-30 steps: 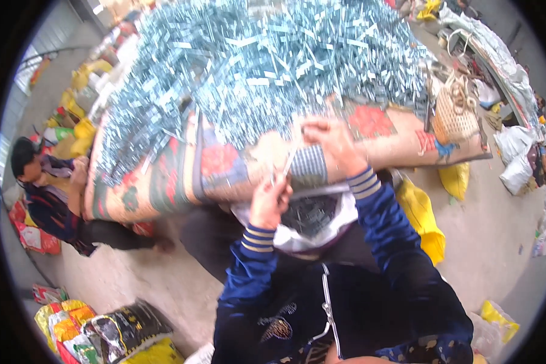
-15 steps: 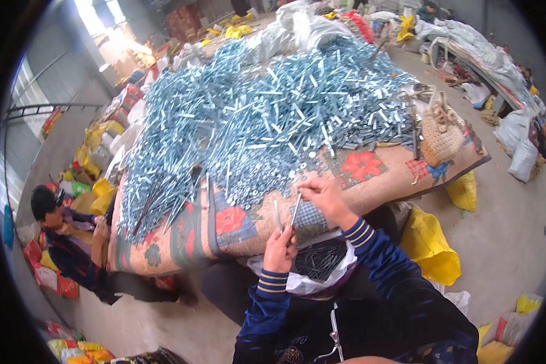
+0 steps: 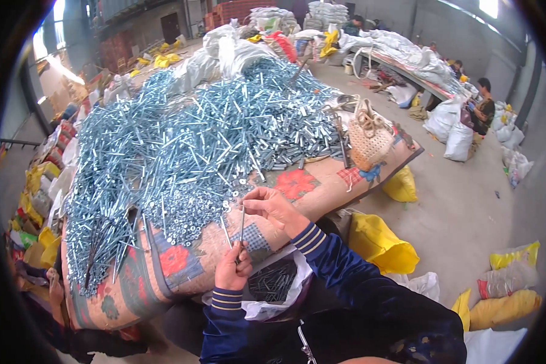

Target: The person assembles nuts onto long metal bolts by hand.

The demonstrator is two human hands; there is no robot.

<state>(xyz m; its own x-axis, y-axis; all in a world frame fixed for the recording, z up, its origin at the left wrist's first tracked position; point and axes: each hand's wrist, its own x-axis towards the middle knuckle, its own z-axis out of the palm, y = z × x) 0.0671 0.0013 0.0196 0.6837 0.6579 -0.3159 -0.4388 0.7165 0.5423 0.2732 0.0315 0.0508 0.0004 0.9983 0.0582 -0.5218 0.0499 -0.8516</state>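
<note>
My left hand [image 3: 233,267] is closed around the lower end of a thin metal bolt [image 3: 242,225], which stands nearly upright. A second slim rod [image 3: 225,229] rises at a slant beside it, apparently from the same fingers. At the bolt's upper end my right hand [image 3: 274,210] pinches with thumb and forefinger; any small part in that pinch is too small to make out. Just beyond my hands lie loose washers and nuts [image 3: 188,217] on the patterned table covering [image 3: 215,252]. Beneath my hands, a white-lined bag [image 3: 298,284] holds dark bolts [image 3: 272,280].
A large heap of silvery bolts [image 3: 188,133] covers much of the table. A crocheted pouch [image 3: 370,145] lies at its right corner, with yellow sacks [image 3: 382,242] below. Another person's hand [image 3: 55,288] shows at far left; a seated person [image 3: 484,108] is at the far right.
My view has swung to the right, so the table and heap sit further left in the picture. Both hands keep nearly the same hold on the bolt.
</note>
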